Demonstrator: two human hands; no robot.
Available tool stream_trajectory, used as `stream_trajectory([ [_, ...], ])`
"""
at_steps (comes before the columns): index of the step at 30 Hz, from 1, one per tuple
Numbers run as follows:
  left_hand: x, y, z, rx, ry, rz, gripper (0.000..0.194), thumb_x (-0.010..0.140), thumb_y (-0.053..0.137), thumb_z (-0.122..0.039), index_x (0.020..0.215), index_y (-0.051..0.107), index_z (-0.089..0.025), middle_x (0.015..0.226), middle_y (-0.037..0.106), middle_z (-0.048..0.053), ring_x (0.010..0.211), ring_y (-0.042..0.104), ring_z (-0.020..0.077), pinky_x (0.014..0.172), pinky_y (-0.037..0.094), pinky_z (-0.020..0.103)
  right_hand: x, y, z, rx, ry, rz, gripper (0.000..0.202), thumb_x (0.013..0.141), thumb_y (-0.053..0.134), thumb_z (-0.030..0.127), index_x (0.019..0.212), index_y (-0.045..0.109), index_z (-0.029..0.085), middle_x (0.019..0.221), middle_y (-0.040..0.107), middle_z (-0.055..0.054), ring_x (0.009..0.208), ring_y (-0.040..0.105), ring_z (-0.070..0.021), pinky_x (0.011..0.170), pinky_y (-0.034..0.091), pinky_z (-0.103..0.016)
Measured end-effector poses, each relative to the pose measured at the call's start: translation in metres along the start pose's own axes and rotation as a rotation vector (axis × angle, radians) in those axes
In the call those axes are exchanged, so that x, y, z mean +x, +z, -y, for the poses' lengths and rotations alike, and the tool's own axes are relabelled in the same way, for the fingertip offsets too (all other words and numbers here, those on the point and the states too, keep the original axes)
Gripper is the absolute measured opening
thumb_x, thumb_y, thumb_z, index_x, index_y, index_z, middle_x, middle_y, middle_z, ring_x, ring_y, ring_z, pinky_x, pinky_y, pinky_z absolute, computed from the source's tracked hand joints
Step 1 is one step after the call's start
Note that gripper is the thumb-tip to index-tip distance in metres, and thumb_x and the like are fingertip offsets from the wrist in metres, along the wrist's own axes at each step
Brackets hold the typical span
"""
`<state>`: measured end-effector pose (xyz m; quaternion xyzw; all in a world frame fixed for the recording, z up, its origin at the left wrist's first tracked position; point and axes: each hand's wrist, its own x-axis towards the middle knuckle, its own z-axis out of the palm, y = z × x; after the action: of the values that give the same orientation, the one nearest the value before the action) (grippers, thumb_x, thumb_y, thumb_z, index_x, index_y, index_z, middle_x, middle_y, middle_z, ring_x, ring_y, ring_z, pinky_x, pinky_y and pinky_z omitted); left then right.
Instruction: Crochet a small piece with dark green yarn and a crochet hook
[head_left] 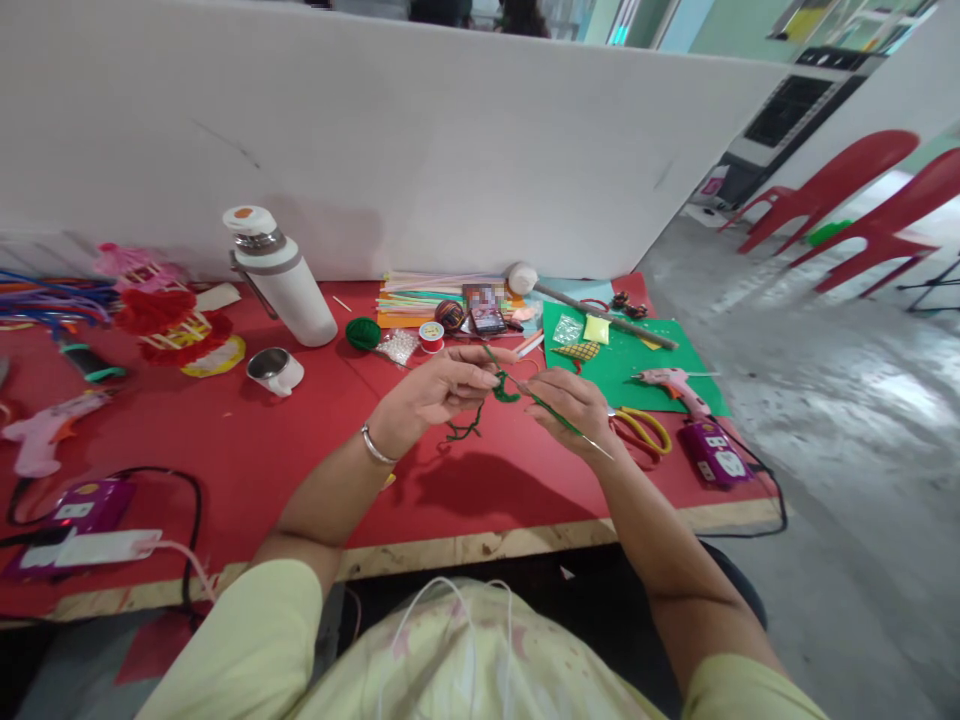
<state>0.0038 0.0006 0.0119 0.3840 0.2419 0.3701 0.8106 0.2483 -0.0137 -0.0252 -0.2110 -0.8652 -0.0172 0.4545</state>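
My left hand (442, 385) is closed, its fingertips pinching a small piece of green crochet (506, 390). A loose green yarn tail hangs below that hand. My right hand (574, 400) grips a crochet hook (559, 418) with a green middle and a metal end pointing toward my wrist. The hook's other end meets the crochet piece between my two hands; the exact stitch is too small to make out. Beyond my left hand lies a ball of green yarn (363, 334), with a strand running toward the fingers.
A white flask (289, 285) and a metal cup (275, 371) stand on the red tabletop (300, 480). Scissors (645, 432), a pink glue gun (675, 385) and a purple power box (712, 455) are at right. Another glue gun (49, 435) lies left. A white partition (450, 150) rises behind.
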Motion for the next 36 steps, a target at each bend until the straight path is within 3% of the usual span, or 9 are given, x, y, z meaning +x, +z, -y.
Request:
stream_trajectory([
  [12, 0.0, -0.004, -0.001, 0.183, 0.006, -0.048, 0.032, 0.06, 0.081, -0.013, 0.092, 0.083, -0.012, 0.053, 0.046, -0.007, 0.046, 0.027, 0.003, 0.045, 0.019, 0.021, 0.011, -0.028, 0.006, -0.037, -0.05, 0.203, 0.024, 0.101, 0.068, 0.031, 0.123, 0.075, 0.024, 0.099, 0.08, -0.009, 0.085, 0.077, -0.0199, 0.071, 0.063, -0.031],
  [20, 0.003, -0.008, 0.003, 0.307, -0.071, 0.024, 0.031, 0.055, 0.074, -0.012, 0.085, 0.084, -0.012, 0.05, 0.055, -0.003, 0.04, 0.032, 0.0037, 0.04, 0.017, 0.023, 0.024, -0.042, 0.013, 0.326, 0.097, 0.353, 0.018, 0.102, 0.063, 0.022, 0.114, 0.077, 0.02, 0.09, 0.078, -0.008, 0.076, 0.074, -0.015, 0.069, 0.059, -0.025],
  [26, 0.003, -0.011, 0.0, 0.272, -0.095, 0.085, 0.031, 0.058, 0.077, -0.014, 0.088, 0.083, -0.013, 0.056, 0.057, -0.003, 0.042, 0.033, 0.0028, 0.041, 0.018, 0.021, 0.028, -0.041, 0.014, 0.314, 0.114, 0.336, 0.019, 0.102, 0.064, 0.024, 0.114, 0.078, 0.019, 0.092, 0.079, -0.009, 0.076, 0.074, -0.0157, 0.069, 0.058, -0.026],
  [30, 0.004, -0.011, 0.001, 0.278, -0.104, 0.106, 0.033, 0.057, 0.08, -0.014, 0.09, 0.083, -0.013, 0.06, 0.057, -0.004, 0.041, 0.032, 0.0018, 0.04, 0.018, 0.022, 0.031, -0.04, 0.02, 0.374, 0.189, 0.317, 0.018, 0.103, 0.062, 0.025, 0.104, 0.079, 0.019, 0.089, 0.079, -0.008, 0.077, 0.075, -0.0154, 0.068, 0.058, -0.025],
  [36, 0.005, -0.016, -0.003, 0.296, -0.085, 0.109, 0.042, 0.057, 0.078, -0.013, 0.099, 0.083, -0.011, 0.059, 0.056, -0.005, 0.041, 0.035, 0.0028, 0.04, 0.02, 0.021, 0.028, -0.047, 0.022, 0.421, 0.339, 0.184, 0.024, 0.103, 0.062, 0.029, 0.091, 0.081, 0.021, 0.081, 0.079, -0.006, 0.071, 0.073, -0.0167, 0.062, 0.057, -0.028],
])
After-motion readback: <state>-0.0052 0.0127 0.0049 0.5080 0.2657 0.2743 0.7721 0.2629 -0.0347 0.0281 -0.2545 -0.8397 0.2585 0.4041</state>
